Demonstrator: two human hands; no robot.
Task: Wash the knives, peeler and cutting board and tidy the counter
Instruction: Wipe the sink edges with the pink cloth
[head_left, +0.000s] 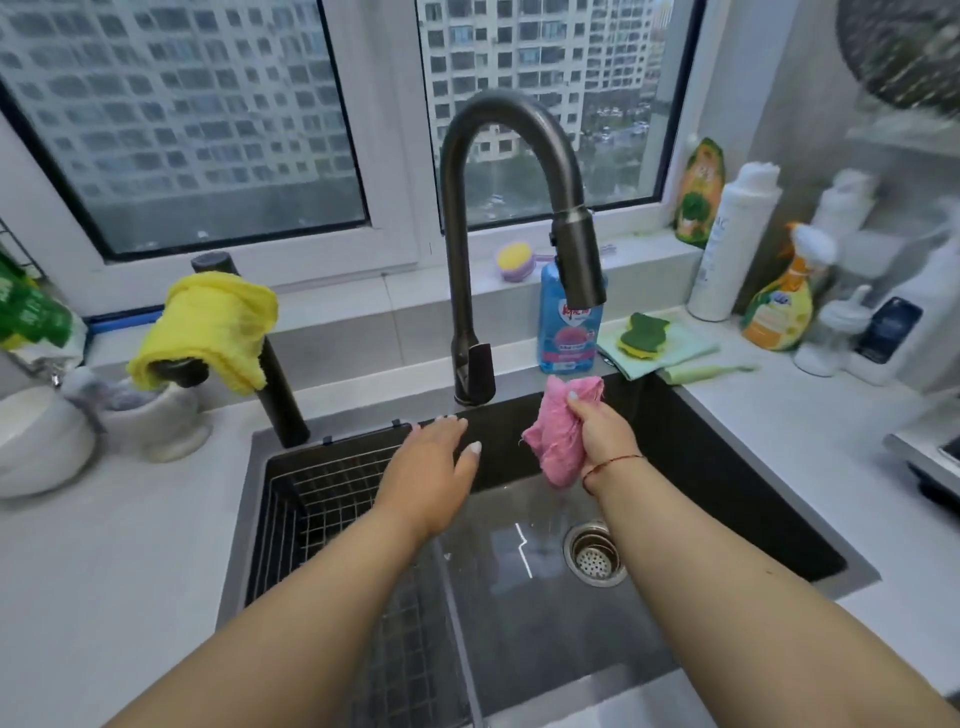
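R hand fingers round pink cloth, L hand fingers spread over sink.

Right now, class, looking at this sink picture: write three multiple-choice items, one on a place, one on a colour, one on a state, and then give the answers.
1. Where is the green-and-yellow sponge?
A. in the sink
B. on a folded cloth right of the sink
C. on the windowsill

2. What colour is the cloth draped over the smaller tap?
A. yellow
B. pink
C. blue

3. What is the right hand doing?
A. resting flat
B. turning the faucet
C. gripping a pink cloth

Answers: B, it lies on the pale green cloth on the counter; A, the draped cloth is yellow; C, its fingers curl round the bunched pink cloth.
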